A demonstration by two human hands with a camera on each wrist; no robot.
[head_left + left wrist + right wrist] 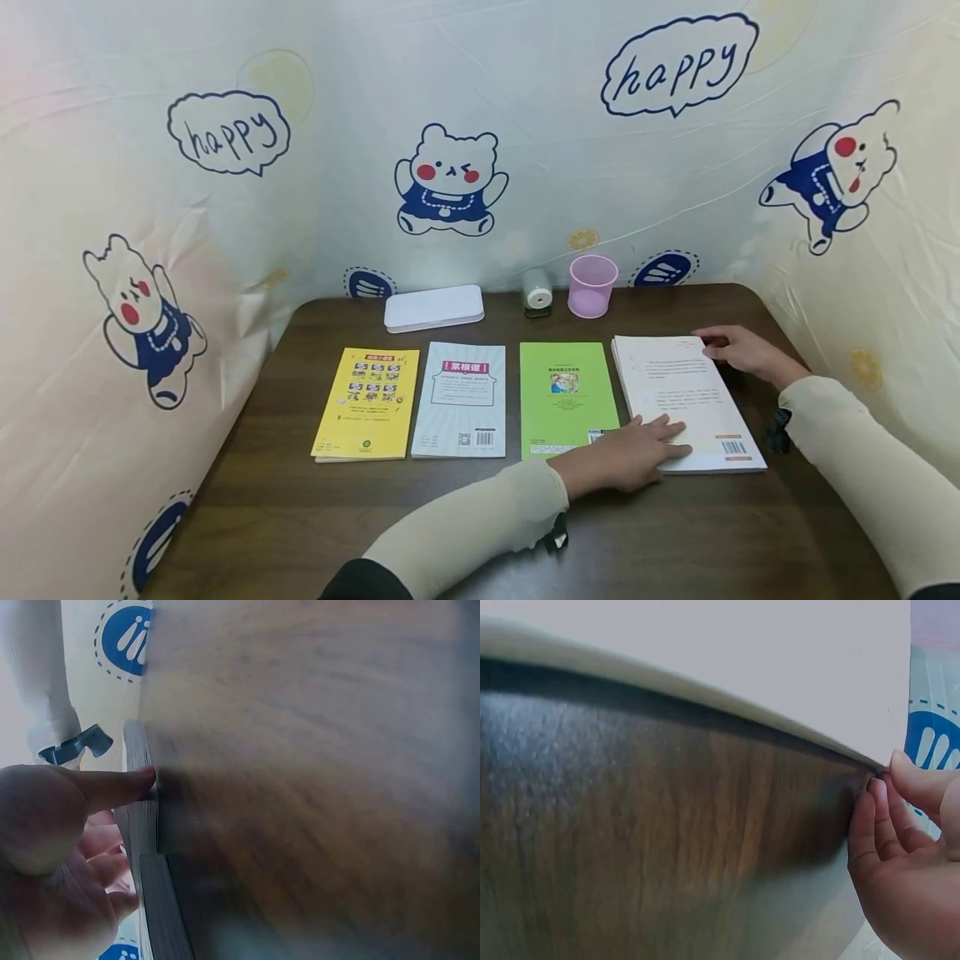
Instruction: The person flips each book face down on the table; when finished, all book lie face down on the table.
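A white book (686,392) with printed lines and a barcode lies at the right of a row of books. My right hand (738,348) pinches its far right corner between thumb and fingers; the right wrist view shows the thumb (911,776) on top and fingertips below. The left hand (626,457) rests on the book's near left part with spread, fairly straight fingers, the thumb (124,787) touching its near edge in the left wrist view. Left of it lies a green book (566,392), its lower right corner partly covered by my left hand.
A pale blue book (459,425) and a yellow book (367,417) complete the row on the brown table (300,525). Along the back stand a white flat case (435,308), a small green device (537,290) and a pink cup (592,287). A printed curtain (330,167) surrounds the table.
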